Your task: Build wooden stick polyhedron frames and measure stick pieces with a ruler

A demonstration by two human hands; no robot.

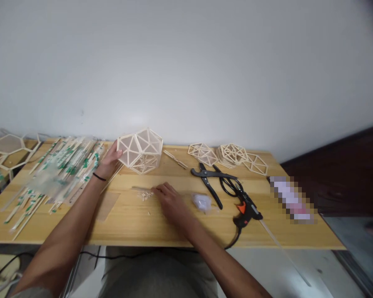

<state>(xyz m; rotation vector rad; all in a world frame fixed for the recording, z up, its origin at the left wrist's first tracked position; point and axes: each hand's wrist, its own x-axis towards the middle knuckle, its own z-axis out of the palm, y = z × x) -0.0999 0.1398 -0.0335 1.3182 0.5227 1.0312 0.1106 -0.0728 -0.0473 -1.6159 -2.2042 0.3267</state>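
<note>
My left hand [111, 159] is closed on the left edge of a faceted frame [139, 151] made of light wooden sticks in triangles, with thin sheet behind some of them. The frame is tilted up above the back of the table. My right hand [166, 194] is low over the table's middle, fingers drawn together at the end of a thin greyish stick [141, 188]. Its fingertips are slightly blurred. Just beside them lies a small heap of cut wooden bits [146, 196].
Wrapped chopsticks [68, 165] cover the table's left. Flat stick frames [233, 154] are stacked at the back right. Black pliers [207, 178], scissors [228, 186], a corded glue gun [248, 211] and a clear plastic bag [202, 202] lie to the right. The wall stands behind.
</note>
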